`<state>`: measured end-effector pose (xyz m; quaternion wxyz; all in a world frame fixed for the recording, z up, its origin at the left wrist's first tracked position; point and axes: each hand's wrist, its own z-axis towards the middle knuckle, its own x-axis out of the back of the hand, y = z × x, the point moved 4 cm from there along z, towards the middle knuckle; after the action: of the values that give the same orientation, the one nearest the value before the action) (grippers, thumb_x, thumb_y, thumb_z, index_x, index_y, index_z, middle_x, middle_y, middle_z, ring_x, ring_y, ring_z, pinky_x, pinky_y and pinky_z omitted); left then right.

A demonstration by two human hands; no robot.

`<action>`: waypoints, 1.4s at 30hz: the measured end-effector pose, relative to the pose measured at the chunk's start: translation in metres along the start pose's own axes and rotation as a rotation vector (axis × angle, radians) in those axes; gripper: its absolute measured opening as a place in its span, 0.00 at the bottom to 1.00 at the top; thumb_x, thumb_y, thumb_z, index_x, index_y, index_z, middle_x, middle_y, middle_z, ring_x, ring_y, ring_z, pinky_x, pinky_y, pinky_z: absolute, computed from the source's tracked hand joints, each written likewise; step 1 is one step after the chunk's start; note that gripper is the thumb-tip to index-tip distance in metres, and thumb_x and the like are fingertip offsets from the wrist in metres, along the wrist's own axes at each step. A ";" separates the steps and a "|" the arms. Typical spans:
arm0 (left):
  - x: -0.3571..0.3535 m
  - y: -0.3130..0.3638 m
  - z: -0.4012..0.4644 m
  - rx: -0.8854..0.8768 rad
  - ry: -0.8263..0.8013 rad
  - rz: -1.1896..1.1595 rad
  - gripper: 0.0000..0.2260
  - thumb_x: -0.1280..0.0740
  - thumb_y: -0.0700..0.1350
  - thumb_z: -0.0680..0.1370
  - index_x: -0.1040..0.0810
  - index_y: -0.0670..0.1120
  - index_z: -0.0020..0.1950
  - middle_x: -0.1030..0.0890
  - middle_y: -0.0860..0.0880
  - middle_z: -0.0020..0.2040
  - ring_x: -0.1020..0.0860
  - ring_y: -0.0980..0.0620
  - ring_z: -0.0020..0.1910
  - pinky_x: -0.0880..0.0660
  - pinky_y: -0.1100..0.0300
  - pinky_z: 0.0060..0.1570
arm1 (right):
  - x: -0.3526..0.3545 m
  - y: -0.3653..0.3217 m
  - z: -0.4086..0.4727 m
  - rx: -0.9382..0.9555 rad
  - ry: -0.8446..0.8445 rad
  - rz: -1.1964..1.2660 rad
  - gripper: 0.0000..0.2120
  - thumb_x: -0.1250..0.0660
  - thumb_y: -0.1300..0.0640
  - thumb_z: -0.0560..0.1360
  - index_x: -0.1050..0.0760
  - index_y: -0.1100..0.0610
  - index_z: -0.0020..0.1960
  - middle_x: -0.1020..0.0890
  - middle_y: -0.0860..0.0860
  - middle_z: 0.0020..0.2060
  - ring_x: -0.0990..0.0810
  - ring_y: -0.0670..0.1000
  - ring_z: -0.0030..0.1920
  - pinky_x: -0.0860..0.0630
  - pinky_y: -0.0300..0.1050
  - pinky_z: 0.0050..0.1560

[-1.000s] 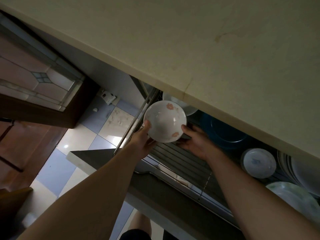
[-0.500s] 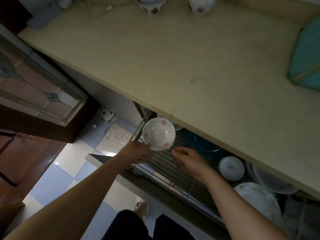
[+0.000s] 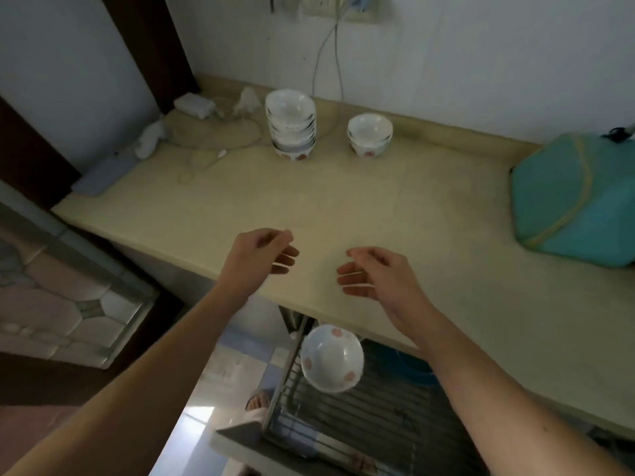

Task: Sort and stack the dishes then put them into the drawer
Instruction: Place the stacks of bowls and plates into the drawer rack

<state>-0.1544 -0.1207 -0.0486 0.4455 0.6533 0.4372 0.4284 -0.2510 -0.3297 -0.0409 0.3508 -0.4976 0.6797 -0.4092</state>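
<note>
1. Grip: both hands empty, fingers loosely curled and apart, holding nothing; left hand [image 3: 259, 257] and right hand [image 3: 374, 276] hover side by side above the front edge of the pale beige table [image 3: 309, 201], palms turned toward each other.
2. Resting in the open wire-rack drawer [image 3: 360, 427] below the table edge: a white ceramic bowl with pink flower marks [image 3: 331, 359], tilted, at the rack's left end, well apart from both hands.
3. Partly hidden under the table edge at the drawer's back: a dark blue round dish [image 3: 414, 369], right of the flowered bowl.
4. Standing at the back of the table near the wall: a tall stack of white bowls with dark rim bands [image 3: 291, 127], upright, its lowest bowl marked in red.
5. Just right of that stack and clearly apart from it: a short stack of white bowls [image 3: 369, 134], also upright.
6. Lying on the table's right end: a teal fabric cover with a yellow seam [image 3: 574, 201].
7. Scattered in the back left corner of the table: white cables and a small white charger block [image 3: 194, 104], plus a crumpled white cloth [image 3: 149, 139].
8. Hanging down the white wall behind the bowls: thin grey cords [image 3: 330, 56].
9. Seen lower left: a patterned glass door panel [image 3: 68, 304] and light floor tiles [image 3: 196, 427].
</note>
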 end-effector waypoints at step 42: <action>0.036 0.062 0.344 0.237 -0.288 -0.236 0.07 0.37 0.55 0.78 0.23 0.55 0.49 0.19 0.52 0.52 0.22 0.48 0.56 0.25 0.51 0.49 | -0.137 -0.105 0.326 -0.035 0.299 0.360 0.10 0.37 0.38 0.79 0.27 0.44 0.46 0.20 0.46 0.43 0.18 0.54 0.46 0.21 0.51 0.40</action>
<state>0.1934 -0.1710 -0.0646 0.4705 0.7000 0.4896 0.2212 0.1141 -0.2827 -0.0727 0.3047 -0.3085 0.8088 -0.3972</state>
